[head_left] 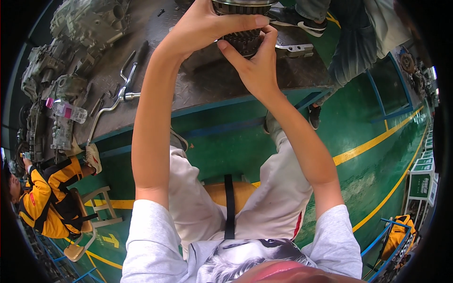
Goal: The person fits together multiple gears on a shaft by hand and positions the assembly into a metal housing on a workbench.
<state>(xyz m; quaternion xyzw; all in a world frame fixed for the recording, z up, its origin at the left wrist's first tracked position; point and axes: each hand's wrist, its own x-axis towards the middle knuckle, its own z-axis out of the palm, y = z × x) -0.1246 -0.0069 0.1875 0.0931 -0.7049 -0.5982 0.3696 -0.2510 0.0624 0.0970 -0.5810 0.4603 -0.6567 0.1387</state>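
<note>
Both hands are on a dark metal gear stack (241, 9) above the workbench (203, 92), at the top middle of the head view. My left hand (203, 26) grips its upper left side, the thumb lying across the front. Lower down, my right hand (257, 63) curls thumb and fingers about the toothed bottom part. The upper end of the stack is cut off by the picture's edge. Just right of my right hand, a flat metal piece with holes (295, 50) rests on the bench.
A ratchet-type wrench with a bent handle (123, 95) lies on the bench to the left. Metal housings (87, 23) and a plastic bottle (68, 111) stand along its left side. A person in yellow and black (52, 198) sits at left; another person's legs (354, 47) are at upper right.
</note>
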